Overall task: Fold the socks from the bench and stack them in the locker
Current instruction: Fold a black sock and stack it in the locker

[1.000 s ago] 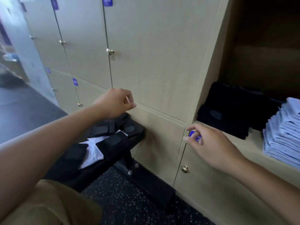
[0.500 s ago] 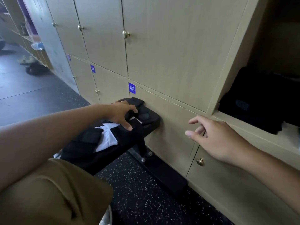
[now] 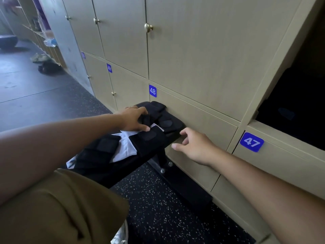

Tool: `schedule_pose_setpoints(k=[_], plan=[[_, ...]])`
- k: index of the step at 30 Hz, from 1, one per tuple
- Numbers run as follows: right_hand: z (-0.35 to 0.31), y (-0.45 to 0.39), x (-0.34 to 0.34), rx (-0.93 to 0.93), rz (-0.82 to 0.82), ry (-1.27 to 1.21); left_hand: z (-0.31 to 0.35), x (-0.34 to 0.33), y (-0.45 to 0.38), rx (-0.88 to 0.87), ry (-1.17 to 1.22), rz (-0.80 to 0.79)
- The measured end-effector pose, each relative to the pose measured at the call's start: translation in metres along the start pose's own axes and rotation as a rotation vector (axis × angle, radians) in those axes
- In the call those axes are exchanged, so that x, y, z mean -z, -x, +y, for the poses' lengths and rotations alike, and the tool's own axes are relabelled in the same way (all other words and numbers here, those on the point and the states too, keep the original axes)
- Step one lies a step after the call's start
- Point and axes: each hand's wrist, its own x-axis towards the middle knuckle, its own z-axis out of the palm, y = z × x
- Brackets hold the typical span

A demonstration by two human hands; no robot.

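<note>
Two fingertips of the left hand (image 3: 134,118) now pinch a black sock (image 3: 146,119) on the bench (image 3: 121,170), having dropped from above. Right hand (image 3: 195,147), fingers spread and empty, has come left from the open locker (image 3: 297,110); pickup begins.

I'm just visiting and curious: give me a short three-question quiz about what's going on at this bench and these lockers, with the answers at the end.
1. True or false: the left hand is on the black socks at the far end of the bench.
2. Multiple choice: the right hand is A) gripping a white sock, B) open and empty, reaching toward the bench, C) turning a locker knob.
3. Which number is on the blue label just below the open locker?

Key
1. True: its fingers are curled over a black sock.
2. B
3. 47
</note>
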Motion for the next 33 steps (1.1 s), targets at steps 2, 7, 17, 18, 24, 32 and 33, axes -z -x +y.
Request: schedule_pose_setpoints(k=[2, 7, 17, 18, 24, 32, 33], plan=[[-0.004, -0.012, -0.013, -0.018, -0.02, -0.02, -0.003, -0.001, -0.001, 0.002, -0.002, 0.008], [-0.017, -0.037, -0.038, -0.061, -0.046, -0.082, -0.007, 0.0, -0.003, 0.027, 0.001, 0.068], [-0.022, -0.062, -0.055, -0.11, 0.021, -0.309, -0.03, 0.021, 0.009, 0.145, 0.281, 0.392], [-0.023, -0.061, -0.054, -0.102, 0.018, -0.354, -0.031, 0.025, 0.009, 0.171, 0.326, 0.433], [-0.025, -0.052, -0.041, -0.078, -0.026, -0.595, -0.019, 0.039, 0.002, 0.314, 0.763, 0.53], [0.001, -0.039, -0.02, -0.03, 0.021, -0.507, -0.004, 0.011, -0.035, 0.443, 0.732, 0.136], [0.005, -0.037, -0.017, -0.026, 0.024, -0.497, -0.003, 0.007, -0.039, 0.439, 0.658, 0.108]])
